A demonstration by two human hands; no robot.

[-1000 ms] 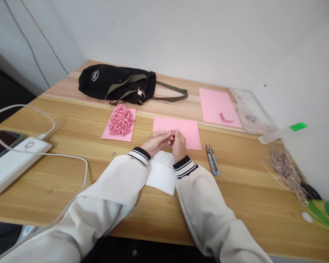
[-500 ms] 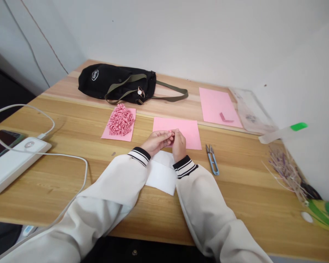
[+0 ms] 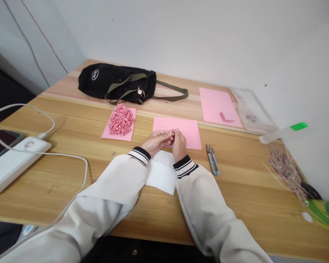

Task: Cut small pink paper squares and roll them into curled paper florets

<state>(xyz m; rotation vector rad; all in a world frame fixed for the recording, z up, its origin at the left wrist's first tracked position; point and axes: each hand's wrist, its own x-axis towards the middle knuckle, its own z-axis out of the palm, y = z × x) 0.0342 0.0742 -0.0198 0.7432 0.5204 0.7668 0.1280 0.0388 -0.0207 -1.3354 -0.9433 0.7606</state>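
My left hand (image 3: 157,141) and my right hand (image 3: 179,144) meet at the fingertips above the near edge of a pink sheet (image 3: 188,133). Both are closed in a pinch around a small pink piece (image 3: 170,131), mostly hidden by the fingers. Its exact kind is too small to tell. Beneath my wrists lies a folded white paper (image 3: 161,179). Left of the hands, a heap of pink bead-like flower stamens (image 3: 121,119) rests on another pink sheet (image 3: 126,137). Blue-handled thread snips (image 3: 212,160) lie to the right, apart from my hand.
A black bag (image 3: 117,82) with olive straps lies at the back. A pink sheet (image 3: 216,104) bears a small folded pink strip (image 3: 226,117). Dried stems (image 3: 285,168) lie at the right edge. A white power bank (image 3: 19,160) with a cable and a phone (image 3: 4,142) sit left.
Almost nothing differs. Both hands stay pinched together in the same place, with only a slight shift at the fingertips.
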